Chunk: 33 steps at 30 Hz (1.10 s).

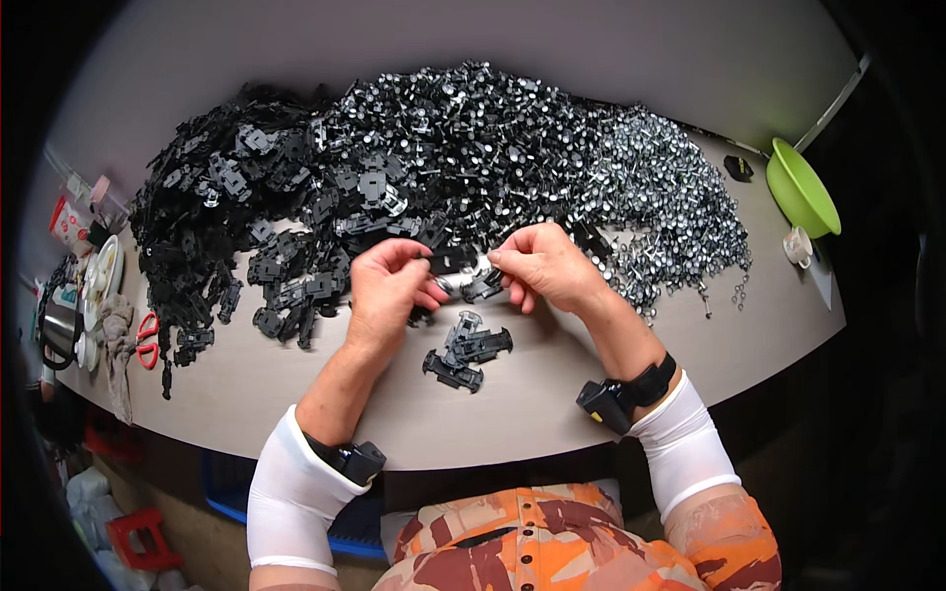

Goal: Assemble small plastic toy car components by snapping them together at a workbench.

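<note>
One black plastic part [481, 287], flat and notched with glossy edges, sits mid-frame. Below it lies a small cluster [481, 345] of similar pieces, overlapping too much for me to count; over at the right are one green bowl [804, 192] and one white cup [796, 246]. The right hand [550, 270] pinches the part between thumb and fingers; the left hand [386, 292] curls close by, its grip unclear to me.

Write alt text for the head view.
Bare left hand and right hand hold small parts over a table, before heaped black pieces and shiny metal pieces; a green bowl is far right.
</note>
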### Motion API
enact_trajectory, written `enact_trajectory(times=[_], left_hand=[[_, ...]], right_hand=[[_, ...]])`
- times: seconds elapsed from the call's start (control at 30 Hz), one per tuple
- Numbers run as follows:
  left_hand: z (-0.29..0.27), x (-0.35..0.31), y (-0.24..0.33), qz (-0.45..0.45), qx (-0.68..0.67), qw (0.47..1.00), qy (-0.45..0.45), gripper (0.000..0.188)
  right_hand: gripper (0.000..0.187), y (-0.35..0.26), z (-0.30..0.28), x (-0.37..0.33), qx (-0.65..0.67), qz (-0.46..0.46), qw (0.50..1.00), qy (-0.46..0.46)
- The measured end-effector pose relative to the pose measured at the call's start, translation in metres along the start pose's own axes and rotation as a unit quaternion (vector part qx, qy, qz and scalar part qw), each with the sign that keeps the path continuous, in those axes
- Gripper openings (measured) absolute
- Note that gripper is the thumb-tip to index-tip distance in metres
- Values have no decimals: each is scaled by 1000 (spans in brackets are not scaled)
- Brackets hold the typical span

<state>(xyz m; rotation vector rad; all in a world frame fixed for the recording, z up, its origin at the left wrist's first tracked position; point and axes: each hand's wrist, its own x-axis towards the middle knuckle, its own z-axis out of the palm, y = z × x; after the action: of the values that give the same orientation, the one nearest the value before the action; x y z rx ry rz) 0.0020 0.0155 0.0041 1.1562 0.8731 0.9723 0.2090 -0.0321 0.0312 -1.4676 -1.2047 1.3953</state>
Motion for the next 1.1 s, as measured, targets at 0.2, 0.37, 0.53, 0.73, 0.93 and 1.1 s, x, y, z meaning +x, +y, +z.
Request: enact_trajectory(times=[0.2, 0.37, 0.53, 0.73, 0.93, 1.1], left_hand=[[-17, 10, 4, 32, 3, 999, 28, 11], [-9, 4, 4, 25, 10, 1000, 13, 12], [-10, 3, 3, 18, 12, 1000, -3, 13], [-5, 1, 0, -3, -20, 1000, -9, 12], [1, -7, 1, -78, -97, 991, -44, 13], [3, -9, 6, -142, -148, 977, -49, 12]], right_hand=[[26, 1, 1, -1, -241, -46, 968, 54], [5, 3, -28, -7, -423, -276, 861, 57], [19, 8, -16, -2, -466, -297, 833, -29], [14, -7, -13, -13, -303, -338, 890, 44], [13, 2, 29, -8, -354, -452, 803, 158], [7, 8, 30, -9, -355, -411, 824, 161]])
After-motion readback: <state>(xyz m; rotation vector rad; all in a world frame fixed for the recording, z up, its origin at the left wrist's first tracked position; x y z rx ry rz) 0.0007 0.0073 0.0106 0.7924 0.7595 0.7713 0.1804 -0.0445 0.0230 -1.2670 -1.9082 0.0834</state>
